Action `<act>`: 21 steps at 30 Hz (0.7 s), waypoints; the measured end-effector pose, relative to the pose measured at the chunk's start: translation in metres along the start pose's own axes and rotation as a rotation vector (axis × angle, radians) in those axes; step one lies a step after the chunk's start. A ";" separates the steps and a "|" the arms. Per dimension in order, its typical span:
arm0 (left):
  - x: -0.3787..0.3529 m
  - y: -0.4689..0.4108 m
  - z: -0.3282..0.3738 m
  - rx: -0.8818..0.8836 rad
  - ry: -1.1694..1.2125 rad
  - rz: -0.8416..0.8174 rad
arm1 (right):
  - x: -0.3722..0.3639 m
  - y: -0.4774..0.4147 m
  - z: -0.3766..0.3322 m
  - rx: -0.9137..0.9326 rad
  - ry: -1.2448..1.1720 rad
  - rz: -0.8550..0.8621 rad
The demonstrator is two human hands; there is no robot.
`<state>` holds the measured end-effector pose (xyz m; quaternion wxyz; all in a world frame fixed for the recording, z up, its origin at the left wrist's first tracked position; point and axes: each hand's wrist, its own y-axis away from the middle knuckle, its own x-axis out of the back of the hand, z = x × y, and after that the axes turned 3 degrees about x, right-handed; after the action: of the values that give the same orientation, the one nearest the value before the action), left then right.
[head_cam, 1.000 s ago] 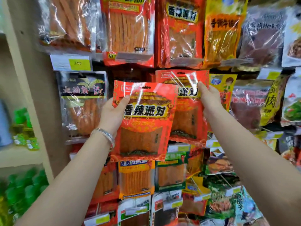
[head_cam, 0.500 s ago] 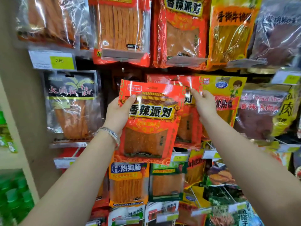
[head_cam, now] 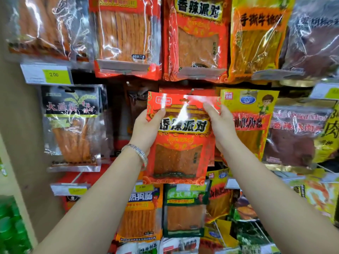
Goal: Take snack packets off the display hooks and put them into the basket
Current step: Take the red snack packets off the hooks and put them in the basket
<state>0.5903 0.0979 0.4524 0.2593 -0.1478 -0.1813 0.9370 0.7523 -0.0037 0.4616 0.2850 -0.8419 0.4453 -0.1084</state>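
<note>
A red snack packet (head_cam: pixel 178 143) with a clear window and black characters is held up in front of the display rack. My left hand (head_cam: pixel 146 129) pinches its upper left edge, thumb on the front. My right hand (head_cam: pixel 222 126) pinches its upper right corner, thumb across the glossy top. The packet's top edge sits just below a metal display hook (head_cam: pixel 192 91), where another red packet (head_cam: pixel 211 156) hangs behind it. The basket is not in view.
Rows of hanging packets surround my hands: a black packet (head_cam: pixel 71 123) to the left, a yellow packet (head_cam: pixel 251 121) to the right, larger red and orange packets (head_cam: pixel 196 39) above, more below. A beige shelf post (head_cam: pixel 20 143) stands at the left with green items (head_cam: pixel 11 226).
My left hand has carried the red packet to the right, in front of the hanging red packets. My right hand has shifted from the hanging packet onto this packet's upper right corner.
</note>
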 end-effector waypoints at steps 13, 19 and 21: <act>-0.034 -0.011 0.035 -0.540 -0.688 -0.055 | 0.019 -0.028 -0.032 0.206 0.058 0.035; -0.037 -0.012 0.032 -0.520 -0.619 -0.048 | 0.015 -0.040 -0.024 0.111 0.074 0.038; -0.037 -0.012 0.030 -0.514 -0.612 -0.059 | 0.014 -0.044 -0.017 0.085 0.086 0.040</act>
<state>0.6148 0.0802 0.4908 0.1745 0.0831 -0.4830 0.8540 0.7828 -0.0020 0.4998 0.3032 -0.8144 0.4690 -0.1577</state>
